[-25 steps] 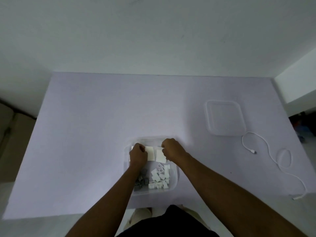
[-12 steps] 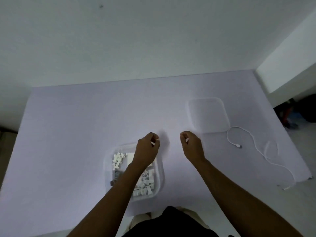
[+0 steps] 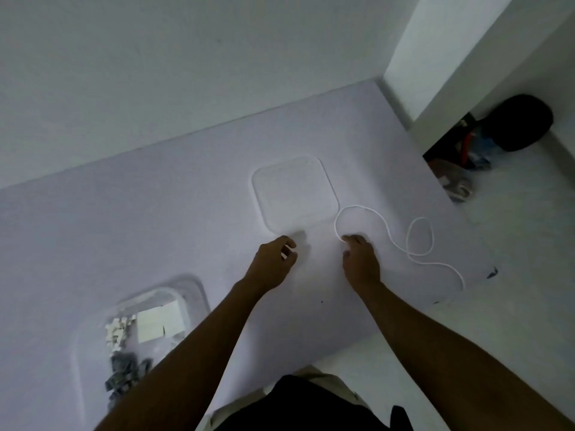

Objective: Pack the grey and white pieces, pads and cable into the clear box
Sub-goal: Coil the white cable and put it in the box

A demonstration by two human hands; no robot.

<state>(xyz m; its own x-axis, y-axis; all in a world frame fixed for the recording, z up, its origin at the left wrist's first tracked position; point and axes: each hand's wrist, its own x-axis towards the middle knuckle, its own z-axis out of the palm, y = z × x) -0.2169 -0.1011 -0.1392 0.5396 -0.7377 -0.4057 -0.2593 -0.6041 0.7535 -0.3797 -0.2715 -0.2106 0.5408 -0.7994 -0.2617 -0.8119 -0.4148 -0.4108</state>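
The clear box [image 3: 194,289] stands at the lower left of the table. It holds white pieces [image 3: 116,332], white pads [image 3: 158,320] and grey pieces [image 3: 124,371]. A white cable [image 3: 420,234] lies in loops on the table's right side. My right hand [image 3: 361,259] rests on the table with its curled fingertips pinched on the cable's near end, and the connector is hidden under them. My left hand [image 3: 273,259] hovers to its left, just below the lid, with its fingers loosely curled, apart and holding nothing.
The box's clear lid [image 3: 294,194] lies flat on the table beyond both hands. The table's right edge runs close past the cable. Beyond that edge, dark bags and clutter [image 3: 497,135] sit on the floor by a wall corner.
Both hands left the box and travelled right, past the table's middle, to the lid and cable. My right hand now grips the cable's end. The view swung right.
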